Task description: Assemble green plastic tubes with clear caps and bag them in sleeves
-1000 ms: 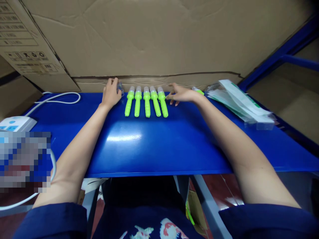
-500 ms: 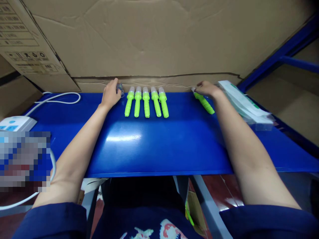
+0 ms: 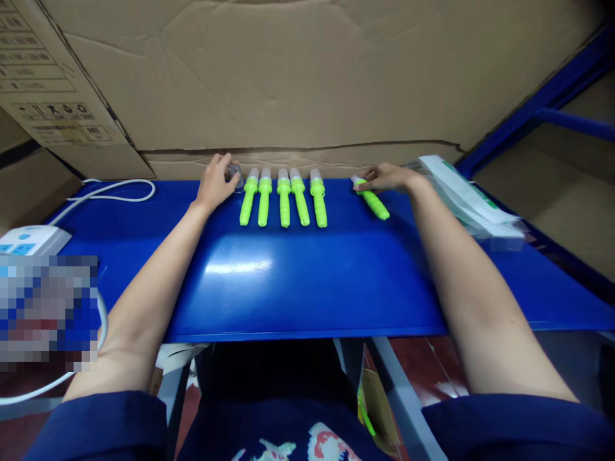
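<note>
At the back of the blue table, my left hand (image 3: 214, 184) has its thumb and fingers closed around a small clear plastic piece (image 3: 237, 178), partly hidden by the fingers. Just right of it, several lime-green ribbed sticks with clear caps (image 3: 284, 203) lie side by side in a row, caps toward the cardboard. Farther right, my right hand (image 3: 388, 177) grips another lime-green ribbed stick (image 3: 375, 205) near its clear-capped end. That stick lies slanted, its handle end pointing toward the front right, apart from the row.
Cardboard (image 3: 298, 83) stands along the table's back edge. Clear plastic packaging with a white and green strip (image 3: 466, 192) lies at the right. A white power strip (image 3: 36, 240) with its cable sits at the left, beside a blurred-out patch. A blue metal frame (image 3: 571, 121) rises on the right.
My right hand has moved left, bringing its green stick nearer the row. My left hand and the clear piece have shifted slightly right. A couple of sticks in the row sit slightly farther right.
</note>
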The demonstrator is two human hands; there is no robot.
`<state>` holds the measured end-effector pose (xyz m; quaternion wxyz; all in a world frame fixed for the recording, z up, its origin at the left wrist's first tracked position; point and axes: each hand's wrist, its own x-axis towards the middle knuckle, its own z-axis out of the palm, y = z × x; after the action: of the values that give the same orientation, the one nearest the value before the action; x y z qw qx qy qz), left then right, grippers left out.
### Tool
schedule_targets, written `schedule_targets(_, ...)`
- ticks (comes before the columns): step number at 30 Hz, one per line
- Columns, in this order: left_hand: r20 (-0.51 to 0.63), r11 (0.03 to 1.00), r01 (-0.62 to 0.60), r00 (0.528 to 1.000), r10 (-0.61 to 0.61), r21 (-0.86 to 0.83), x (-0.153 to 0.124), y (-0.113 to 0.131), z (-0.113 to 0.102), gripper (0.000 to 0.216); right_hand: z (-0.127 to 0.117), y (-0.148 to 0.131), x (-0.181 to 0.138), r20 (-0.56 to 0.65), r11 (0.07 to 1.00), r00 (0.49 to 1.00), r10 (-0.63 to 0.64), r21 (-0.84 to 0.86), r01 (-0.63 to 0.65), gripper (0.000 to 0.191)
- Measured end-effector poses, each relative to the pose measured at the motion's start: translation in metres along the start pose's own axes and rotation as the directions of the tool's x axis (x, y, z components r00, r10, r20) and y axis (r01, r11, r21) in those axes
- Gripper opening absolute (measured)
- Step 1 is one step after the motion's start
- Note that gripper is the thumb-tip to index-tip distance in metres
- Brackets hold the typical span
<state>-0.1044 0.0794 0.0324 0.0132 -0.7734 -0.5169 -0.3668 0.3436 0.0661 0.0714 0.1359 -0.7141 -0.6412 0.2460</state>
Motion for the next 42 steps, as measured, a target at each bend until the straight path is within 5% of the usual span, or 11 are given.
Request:
schedule_targets(9, -0.047, 0.993, -0.091, 0.995, 0.087, -0.074, 0.003, -0.014, 0.013, 0.021, 0.013, -0.013, -0.002, -0.075, 0.987, 0.997, -0.020, 0.161, 0.032, 0.024)
schedule_targets(16, -0.020, 0.986, -0.114, 0.993, 0.113, -0.121, 0.006, -0.026, 0.018, 0.033, 0.017, -0.010, 0.004, -0.129, 0.978, 0.989, -0.072, 0.187, 0.096, 0.035)
schedule_targets(23, -0.008, 0.958, -0.146, 0.989, 0.149, -0.248, 0.004, -0.017, 0.015, 0.045, 0.019, -0.024, -0.002, -0.117, 0.950, 0.962, -0.248, 0.167, 0.265, 0.037)
schedule_targets(32, -0.226, 0.879, -0.067, 0.973, -0.047, -0.472, 0.016, 0.010, 0.010, 0.064, 0.029, -0.062, -0.017, -0.064, 0.852, 0.858, -0.510, 0.104, 0.514, 0.048)
schedule_targets(36, -0.084, 0.721, 0.078, 0.979, -0.186, -0.688, 0.025, 0.023, 0.026, 0.059, 0.038, -0.082, -0.032, -0.045, 0.777, 0.782, -0.622, 0.085, 0.623, 0.046)
schedule_targets(42, 0.184, 0.543, 0.262, 0.963, -0.195, -0.798, 0.018, 0.066, 0.027, 0.028, 0.048, -0.105, -0.056, -0.014, 0.668, 0.673, -0.739, 0.115, 0.735, 0.048)
